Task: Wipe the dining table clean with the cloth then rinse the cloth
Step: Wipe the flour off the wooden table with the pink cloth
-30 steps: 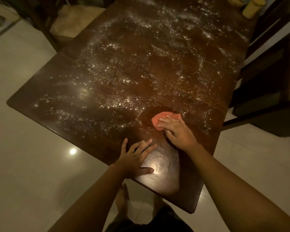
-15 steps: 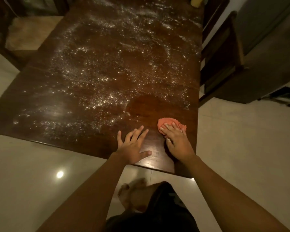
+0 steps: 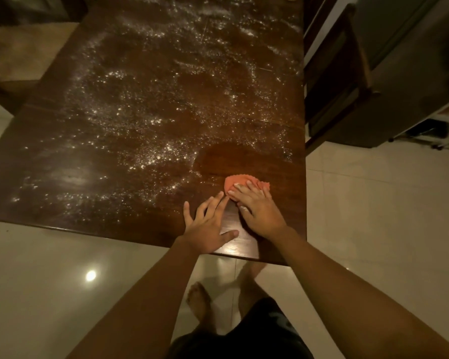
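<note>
Near the table's (image 3: pixel 109 218) near right corner, the right hand (image 3: pixel 259 213) presses the cloth (image 3: pixel 235 181) with flat fingers; the left hand (image 3: pixel 208 229) rests flat, empty. Wiping outward may sweep powder (image 3: pixel 166 151) onto the floor (image 3: pixel 360 203).

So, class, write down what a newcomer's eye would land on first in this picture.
White powder speckles most of the dark table. By its near right corner the right hand presses an orange cloth flat, with a powder-free patch just beyond it. The left hand lies flat on the table beside it.
</note>
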